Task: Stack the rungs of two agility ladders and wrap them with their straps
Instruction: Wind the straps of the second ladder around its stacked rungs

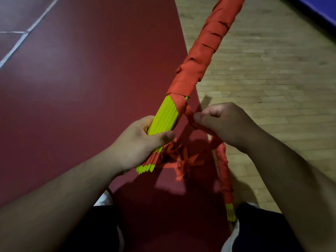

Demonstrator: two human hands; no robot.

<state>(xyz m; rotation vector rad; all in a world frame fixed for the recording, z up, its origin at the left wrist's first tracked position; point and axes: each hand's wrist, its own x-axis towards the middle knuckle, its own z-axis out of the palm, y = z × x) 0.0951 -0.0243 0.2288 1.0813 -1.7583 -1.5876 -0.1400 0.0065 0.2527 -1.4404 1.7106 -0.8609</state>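
Left hand [138,142] has its grip closed around a bundle of yellow-green rungs [164,117], held above the dark red floor mat [91,88], and the far part of this bundle is already wrapped in orange strap [205,46]. Right hand [223,122] pinches a strap end beside the bundle, I think between thumb and fingers. Second wrapped bundle [225,180] hangs below the right wrist.

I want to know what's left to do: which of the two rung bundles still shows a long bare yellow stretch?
The bundle in the left hand: yellow rungs lie bare below its strap. The second bundle by the right hand shows only yellow tips.
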